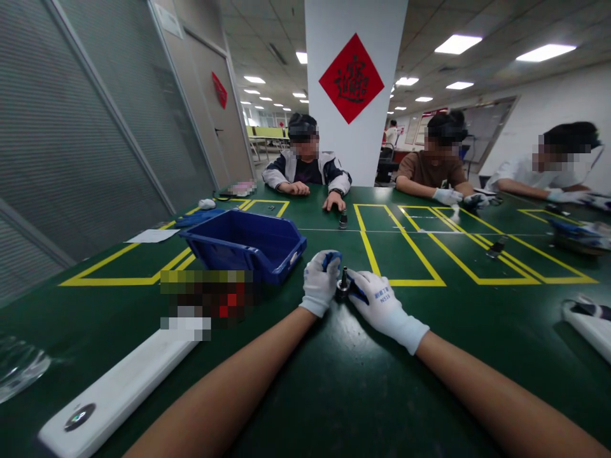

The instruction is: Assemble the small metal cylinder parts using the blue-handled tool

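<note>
Both my hands wear white gloves with blue fingertips and meet in the middle of the green table (334, 381). My left hand (319, 283) is curled, its fingers closed beside a small dark metal part (343, 284) with an upright stem. My right hand (377, 302) pinches the same part from the right, fingers closed on its base. The part stands on the table between the two hands.
A blue plastic bin (245, 243) stands just left of my hands. A long white device (114, 388) lies at the near left, another white object (589, 321) at the right edge. Three seated people work across the table; a small metal part (342, 219) lies by the middle person's hand.
</note>
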Tool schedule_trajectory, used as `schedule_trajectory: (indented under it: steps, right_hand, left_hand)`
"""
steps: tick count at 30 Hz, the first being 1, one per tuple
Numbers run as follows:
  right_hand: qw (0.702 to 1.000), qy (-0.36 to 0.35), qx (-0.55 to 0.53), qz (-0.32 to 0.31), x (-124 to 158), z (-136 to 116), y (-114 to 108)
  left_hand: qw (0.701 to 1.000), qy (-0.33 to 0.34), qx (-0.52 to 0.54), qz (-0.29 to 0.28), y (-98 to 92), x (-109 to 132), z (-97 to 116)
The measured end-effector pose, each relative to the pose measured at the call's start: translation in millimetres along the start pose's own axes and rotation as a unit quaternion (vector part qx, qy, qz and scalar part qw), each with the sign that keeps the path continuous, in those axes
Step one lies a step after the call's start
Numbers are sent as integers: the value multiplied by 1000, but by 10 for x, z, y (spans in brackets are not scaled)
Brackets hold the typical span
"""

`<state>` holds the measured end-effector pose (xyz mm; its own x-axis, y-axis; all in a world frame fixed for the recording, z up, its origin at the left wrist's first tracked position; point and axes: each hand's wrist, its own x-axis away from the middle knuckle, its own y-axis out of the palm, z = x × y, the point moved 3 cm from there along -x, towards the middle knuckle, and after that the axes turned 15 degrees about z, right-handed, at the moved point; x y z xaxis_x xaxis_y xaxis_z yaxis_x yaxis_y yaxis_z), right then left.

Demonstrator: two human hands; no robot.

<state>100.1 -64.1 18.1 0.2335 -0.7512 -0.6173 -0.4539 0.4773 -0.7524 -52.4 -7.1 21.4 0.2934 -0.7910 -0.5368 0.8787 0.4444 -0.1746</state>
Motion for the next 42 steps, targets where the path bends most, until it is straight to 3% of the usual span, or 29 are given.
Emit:
schedule_trajectory:
  steps: [4, 7, 11, 17, 21, 26, 31, 42]
  right_hand:
    - [1000, -21, -11, -1, -8, -3, -9]
    - [1000, -21, -9, -4, -16, 1, 2]
    - [1000, -16, -8, -8, -27, 18, 25]
    - [1000, -21, -18, -13, -26, 15, 3]
    - [1000, -24, -16, -12, -28, 10, -7]
    - [999, -30, -22, -8, -30, 13, 1]
    - [1000, -19, -15, -11, -32, 26, 11]
    - [999, -42, -4, -22, -36, 42, 17]
  left_hand:
    - [993, 113, -28, 21, 29, -12, 136]
    - [982, 185, -41, -4, 42, 31, 206]
    - [971, 230, -62, -38, 65, 118, 241]
    - [974, 225, -34, 23, 8, 115, 252]
    - [974, 217, -57, 12, 0, 110, 264]
    - [979, 185, -61, 57, -46, 103, 290]
    - [966, 228, -122, -29, 1, 118, 310]
    - [958, 225, -177, -31, 27, 131, 313]
